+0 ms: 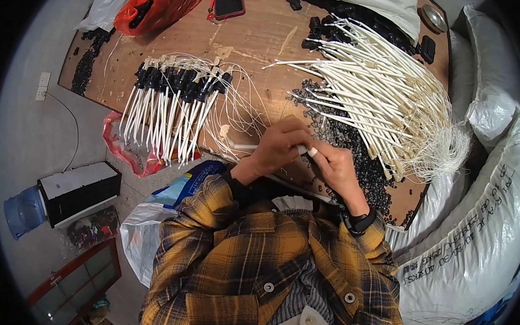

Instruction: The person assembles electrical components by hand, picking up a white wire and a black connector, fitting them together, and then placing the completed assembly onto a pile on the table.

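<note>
My left hand (281, 143) is closed around a thin white rod (246, 146), which sticks out on its left side. Close beside it, my right hand (335, 168) pinches with thumb and forefinger near the rod's other end; what lies between those fingertips is hidden. A white covering shows at the thumb's tip. Both hands are over the table's near edge. To the right of them spreads a pile of small black parts (379, 195). Beyond lies a big bundle of white rods (369, 92) with thin cords at their right ends.
On the left, white rods with black fittings (184, 85) overhang the edge of the brown table (255, 38). A red bag (159, 7) and a phone (229, 1) lie at the back. Large white sacks (474, 232) crowd the right side. A water jug (25, 212) is at lower left.
</note>
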Demonstrator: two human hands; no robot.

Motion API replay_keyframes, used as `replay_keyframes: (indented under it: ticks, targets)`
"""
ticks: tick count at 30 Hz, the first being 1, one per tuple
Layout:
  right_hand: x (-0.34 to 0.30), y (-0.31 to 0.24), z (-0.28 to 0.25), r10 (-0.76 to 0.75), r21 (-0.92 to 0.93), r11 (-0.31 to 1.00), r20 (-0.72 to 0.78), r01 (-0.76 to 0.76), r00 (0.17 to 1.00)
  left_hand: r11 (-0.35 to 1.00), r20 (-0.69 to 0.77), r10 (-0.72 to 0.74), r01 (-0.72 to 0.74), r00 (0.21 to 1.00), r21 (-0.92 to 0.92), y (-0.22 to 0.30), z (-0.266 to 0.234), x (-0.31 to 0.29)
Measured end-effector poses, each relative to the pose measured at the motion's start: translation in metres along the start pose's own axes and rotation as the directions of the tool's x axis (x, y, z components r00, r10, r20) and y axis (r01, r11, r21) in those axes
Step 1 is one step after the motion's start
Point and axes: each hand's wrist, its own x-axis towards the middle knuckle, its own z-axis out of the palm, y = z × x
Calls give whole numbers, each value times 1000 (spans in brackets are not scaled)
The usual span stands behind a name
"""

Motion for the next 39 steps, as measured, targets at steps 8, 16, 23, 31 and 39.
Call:
replay_keyframes:
  ticks: [8,16,23,31,39]
  targets:
    - [-20,-4,-20,317,81,945,-5,-316,948,752,-52,-441,401,896,523,-6,-65,-17]
    - [-13,1,-11,414,185,897,-33,-402,910,952,163,-49,-4,985,307,-19,-9,-2]
    - [1,10,-6,457,233,876,-117,-422,882,876,46,-366,361,929,-319,5,9,9]
    - [0,-1,3,140,-171,966,-286,-194,948,994,-175,-80,91,981,53,22,22,13]
    - [3,-5,10,-222,-568,823,-286,22,932,956,-207,-294,287,933,-65,23,25,14]
